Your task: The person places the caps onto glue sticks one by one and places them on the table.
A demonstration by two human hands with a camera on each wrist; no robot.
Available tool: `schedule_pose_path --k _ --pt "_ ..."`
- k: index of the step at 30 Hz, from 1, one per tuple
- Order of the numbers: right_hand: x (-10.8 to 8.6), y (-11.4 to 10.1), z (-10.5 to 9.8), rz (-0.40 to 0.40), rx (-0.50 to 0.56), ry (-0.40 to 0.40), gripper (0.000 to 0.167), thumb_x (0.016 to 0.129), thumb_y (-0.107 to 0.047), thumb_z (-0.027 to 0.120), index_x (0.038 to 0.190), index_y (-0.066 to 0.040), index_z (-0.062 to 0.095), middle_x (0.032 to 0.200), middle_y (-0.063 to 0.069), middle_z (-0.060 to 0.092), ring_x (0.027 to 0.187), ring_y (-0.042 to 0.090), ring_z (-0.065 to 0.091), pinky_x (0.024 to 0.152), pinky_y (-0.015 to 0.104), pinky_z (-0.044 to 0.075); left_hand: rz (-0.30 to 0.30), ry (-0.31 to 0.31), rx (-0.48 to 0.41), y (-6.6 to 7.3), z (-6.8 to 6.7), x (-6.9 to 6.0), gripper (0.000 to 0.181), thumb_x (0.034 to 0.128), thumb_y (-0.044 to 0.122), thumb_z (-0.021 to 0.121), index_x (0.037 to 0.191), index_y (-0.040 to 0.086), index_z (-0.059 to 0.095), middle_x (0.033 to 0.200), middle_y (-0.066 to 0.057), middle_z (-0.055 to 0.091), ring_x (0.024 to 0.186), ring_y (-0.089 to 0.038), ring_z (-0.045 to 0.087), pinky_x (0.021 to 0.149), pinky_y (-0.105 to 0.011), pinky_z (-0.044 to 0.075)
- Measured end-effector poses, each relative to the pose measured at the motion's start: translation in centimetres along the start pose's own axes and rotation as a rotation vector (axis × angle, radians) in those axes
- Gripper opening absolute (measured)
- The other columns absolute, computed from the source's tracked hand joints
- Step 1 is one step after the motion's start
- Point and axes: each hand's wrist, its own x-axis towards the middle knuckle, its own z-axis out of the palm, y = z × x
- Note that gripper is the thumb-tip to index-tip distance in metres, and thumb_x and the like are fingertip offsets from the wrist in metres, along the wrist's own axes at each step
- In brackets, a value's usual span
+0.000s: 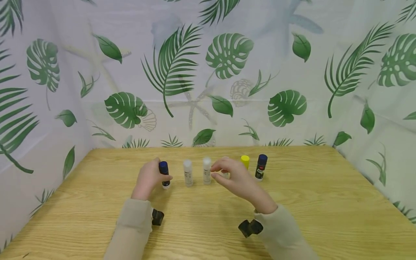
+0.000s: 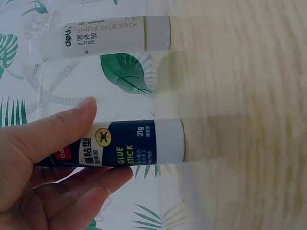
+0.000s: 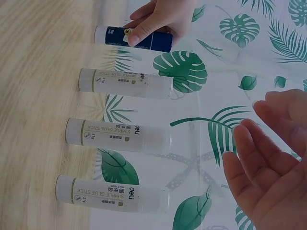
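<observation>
My left hand (image 1: 149, 180) grips a dark blue glue stick (image 2: 136, 143) with a white base, thumb on one side and fingers on the other. That stick is upright at the left end of a row on the table. Beside it stand white glue sticks (image 1: 188, 174), three of them, labelled alike. My right hand (image 1: 238, 178) is over the row with fingers loosely bent, and nothing shows between them. In the right wrist view its fingertips (image 3: 230, 160) are apart from the white sticks. In the head view this hand partly hides the third white stick (image 3: 112, 194).
Right of my right hand stand a yellow-capped stick (image 1: 245, 160), partly hidden by that hand, and another dark blue glue stick (image 1: 261, 169). The wooden table (image 1: 201, 231) ends at a leaf-patterned cloth (image 1: 182, 126) behind and at both sides.
</observation>
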Motion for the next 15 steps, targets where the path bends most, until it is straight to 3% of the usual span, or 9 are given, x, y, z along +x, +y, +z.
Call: schedule_pose_path --k 4,10,15 --pt "0.09 -0.05 0.07 0.003 -0.009 0.002 0.008 0.084 -0.009 0.061 0.09 -0.01 0.065 0.094 -0.001 0.059 0.087 0.012 0.053 0.075 0.029 0.046 -0.005 0.004 -0.011 -0.21 0.05 -0.01 0.049 0.0675 0.022 0.077 0.099 -0.005 0.051 0.088 -0.018 0.059 0.079 -0.032 0.057 0.07 -0.042 0.046" --pt "0.14 -0.39 -0.06 0.0 -0.016 -0.001 0.009 0.084 -0.009 0.06 0.092 -0.009 0.065 0.093 0.0 0.059 0.086 0.014 0.053 0.075 0.031 0.046 -0.002 0.003 -0.004 -0.34 0.04 -0.11 0.055 0.0679 0.024 0.076 0.106 -0.004 0.048 0.094 -0.021 0.059 0.082 -0.033 0.057 0.071 -0.043 0.046" --pt "-0.01 -0.73 -0.54 0.044 -0.053 0.015 0.024 0.086 -0.012 0.058 0.108 -0.003 0.059 0.105 0.008 0.058 0.094 0.02 0.053 0.079 0.035 0.044 -0.011 0.033 -0.015 0.59 -0.62 -0.54 0.064 0.0726 0.033 0.072 0.12 0.001 0.043 0.107 -0.019 0.055 0.088 -0.031 0.055 0.07 -0.043 0.044"
